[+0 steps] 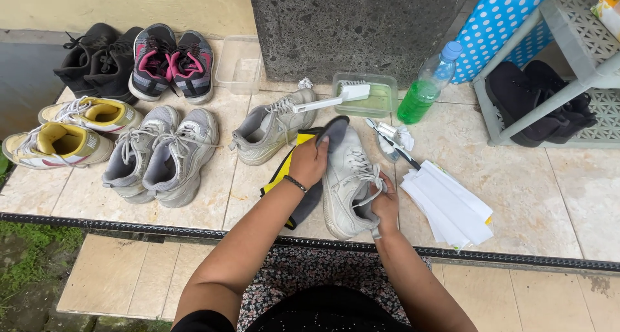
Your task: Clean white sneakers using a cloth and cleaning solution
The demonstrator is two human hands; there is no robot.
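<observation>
White sneaker (345, 177) gripped at its heel by right hand (386, 205); left hand (309, 161) pinches grey cloth (330, 130) on its toe.

Left hand (309, 163) presses a dark grey cloth (330, 133) against the toe of a white sneaker (345, 183); right hand (385, 206) grips the sneaker's heel and laces. Matching grey sneaker (271, 126) lies just beside. Scrub brush (336, 98) rests across a clear tub (381, 96). Green-liquid bottle (426, 86) stands near. White paper sheets (449, 206) on tiled floor (549, 196).

Blue white-dotted box (494, 31) top right; green bottle (426, 86) beside.
</observation>
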